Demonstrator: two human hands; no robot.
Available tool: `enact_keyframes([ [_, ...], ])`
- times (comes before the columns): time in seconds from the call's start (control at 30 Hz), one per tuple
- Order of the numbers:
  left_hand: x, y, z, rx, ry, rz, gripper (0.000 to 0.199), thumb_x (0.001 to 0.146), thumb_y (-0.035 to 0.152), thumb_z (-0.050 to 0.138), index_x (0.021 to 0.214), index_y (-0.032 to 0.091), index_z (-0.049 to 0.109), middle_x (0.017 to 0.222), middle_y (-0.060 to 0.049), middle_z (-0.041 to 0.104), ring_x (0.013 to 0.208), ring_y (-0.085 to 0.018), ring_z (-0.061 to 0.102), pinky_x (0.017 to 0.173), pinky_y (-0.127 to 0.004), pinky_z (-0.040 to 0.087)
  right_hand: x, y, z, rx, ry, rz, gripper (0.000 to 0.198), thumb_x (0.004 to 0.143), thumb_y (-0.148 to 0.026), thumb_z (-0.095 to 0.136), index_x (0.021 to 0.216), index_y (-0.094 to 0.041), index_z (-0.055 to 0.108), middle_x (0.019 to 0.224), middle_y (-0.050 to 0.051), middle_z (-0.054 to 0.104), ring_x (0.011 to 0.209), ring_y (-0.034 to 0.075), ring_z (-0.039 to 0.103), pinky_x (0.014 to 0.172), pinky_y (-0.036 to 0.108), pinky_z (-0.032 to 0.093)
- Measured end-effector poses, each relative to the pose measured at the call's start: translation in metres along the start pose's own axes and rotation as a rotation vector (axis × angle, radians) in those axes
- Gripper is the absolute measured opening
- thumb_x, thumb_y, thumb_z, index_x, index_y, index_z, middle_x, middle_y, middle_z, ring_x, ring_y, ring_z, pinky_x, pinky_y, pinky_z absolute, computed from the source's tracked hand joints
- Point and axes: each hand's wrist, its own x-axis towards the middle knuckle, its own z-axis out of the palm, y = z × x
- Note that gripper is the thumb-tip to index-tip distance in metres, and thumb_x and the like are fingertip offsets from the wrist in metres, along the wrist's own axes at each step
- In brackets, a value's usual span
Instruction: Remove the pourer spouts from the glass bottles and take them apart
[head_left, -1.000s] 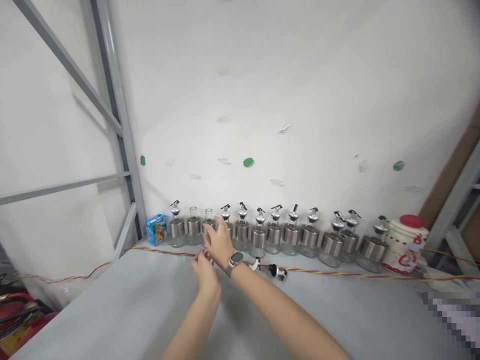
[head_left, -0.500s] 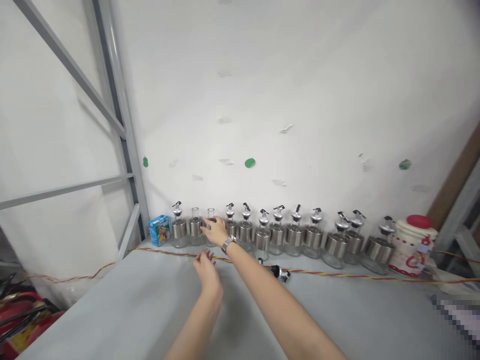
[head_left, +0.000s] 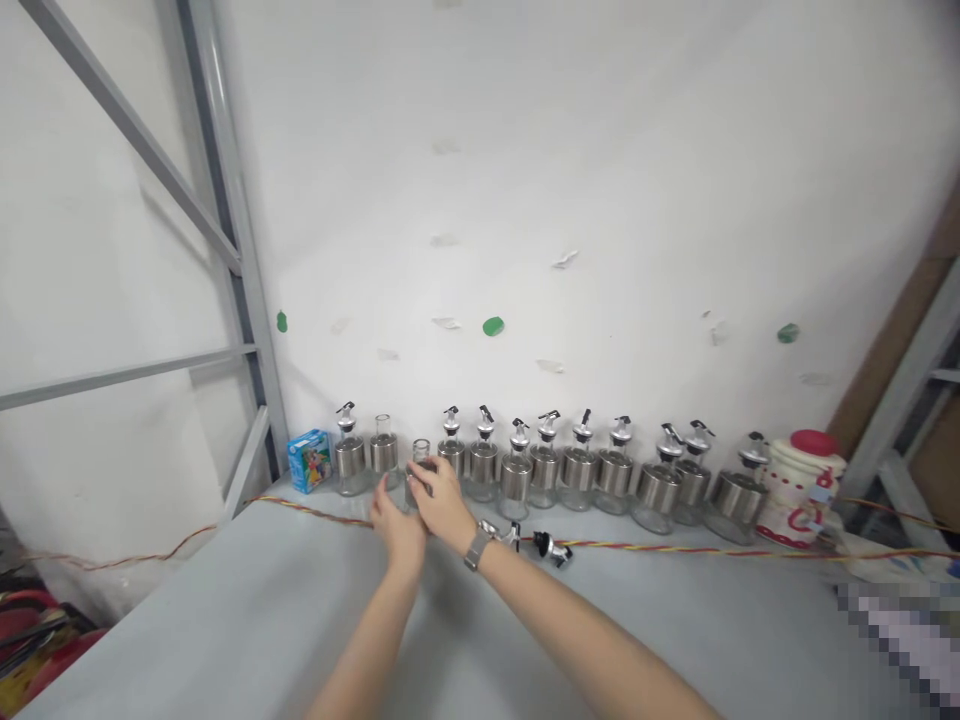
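My right hand [head_left: 444, 508], with a metal-band watch on the wrist, is closed around an oil bottle [head_left: 421, 450] of clear glass with a steel sleeve. This bottle has a bare neck with no spout, and the hand hides much of its body. Beside its lower left side is my left hand [head_left: 397, 528], fingers apart and pointing up; whether it touches the glass I cannot tell. Another spoutless oil bottle [head_left: 383, 452] stands just behind my left hand. Two loose pour spouts, one a chrome-and-black spout [head_left: 553, 548], the other a spout [head_left: 511, 536] partly behind my wrist, lie on the grey table [head_left: 247, 620].
Several oil bottles with spouts, such as a bottle [head_left: 579, 465], line the wall. A blue box [head_left: 309, 460] stands at the row's left end, a white canister with red lid [head_left: 801, 490] at its right. A twisted red-yellow wire [head_left: 660, 547] crosses the table.
My right hand has brought the spoutless bottle forward, out of the row. My left hand has moved slightly left and up, close to that bottle. The view has shifted a little.
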Motion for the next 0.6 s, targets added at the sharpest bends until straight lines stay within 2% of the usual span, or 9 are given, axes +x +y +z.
enact_keyframes([
  [0.07,0.002,0.001,0.0,0.002,-0.098,0.055,0.046,0.05,0.007,0.064,0.093,0.019,0.053,0.105,-0.006,0.054,0.104,-0.023,0.048,0.09,-0.034,0.036,-0.015,-0.001,-0.016,0.02,-0.061,-0.058,0.033,0.082,-0.028,0.044,0.114,-0.024,0.053,0.124,0.007,0.043,0.116,0.019,0.037,0.098,0.033,0.028],
  [0.13,0.0,0.003,0.001,0.008,-0.192,0.079,0.042,0.048,0.008,0.065,0.088,0.019,0.056,0.089,-0.002,0.061,0.087,-0.022,0.057,0.081,-0.034,0.042,-0.032,0.0,-0.038,0.055,-0.145,-0.148,0.034,0.082,-0.027,0.045,0.116,-0.027,0.051,0.13,0.004,0.037,0.121,0.018,0.031,0.1,0.032,0.026],
  [0.2,-0.004,0.005,0.003,0.03,-0.226,0.091,0.041,0.048,0.012,0.067,0.087,0.018,0.056,0.078,0.0,0.061,0.076,-0.021,0.059,0.076,-0.035,0.044,-0.052,0.006,-0.065,0.057,-0.174,-0.183,0.036,0.083,-0.027,0.043,0.119,-0.027,0.048,0.133,0.004,0.032,0.122,0.019,0.028,0.1,0.035,0.026],
  [0.3,-0.009,0.013,0.004,0.079,-0.183,0.11,0.049,0.05,0.021,0.069,0.096,0.019,0.051,0.084,-0.001,0.058,0.084,-0.021,0.056,0.082,-0.037,0.039,-0.085,0.026,-0.105,-0.041,-0.049,-0.106,0.032,0.084,-0.026,0.042,0.114,-0.025,0.052,0.121,0.007,0.042,0.114,0.02,0.037,0.097,0.038,0.029],
  [0.4,-0.012,0.027,0.002,0.119,-0.19,0.102,0.055,0.052,0.022,0.067,0.103,0.021,0.046,0.089,-0.001,0.056,0.088,-0.02,0.054,0.083,-0.036,0.037,-0.116,0.053,-0.133,-0.043,-0.009,0.03,0.028,0.085,-0.028,0.038,0.108,-0.025,0.055,0.099,0.006,0.05,0.092,0.018,0.051,0.084,0.035,0.041],
  [0.5,-0.016,0.038,-0.002,0.149,-0.381,0.034,0.046,0.046,0.013,0.067,0.09,0.019,0.053,0.074,0.003,0.057,0.07,-0.018,0.056,0.07,-0.033,0.042,-0.135,0.072,-0.142,-0.032,-0.075,0.14,0.029,0.084,-0.03,0.041,0.109,-0.024,0.053,0.093,0.004,0.048,0.075,0.014,0.054,0.075,0.03,0.045],
  [0.6,-0.025,0.041,-0.003,0.151,-0.642,-0.057,0.036,0.04,0.006,0.067,0.073,0.016,0.057,0.059,0.004,0.057,0.055,-0.016,0.055,0.055,-0.028,0.043,-0.141,0.078,-0.137,-0.128,-0.142,0.172,0.032,0.076,-0.032,0.054,0.107,-0.023,0.054,0.097,0.004,0.047,0.08,0.017,0.053,0.076,0.03,0.043],
])
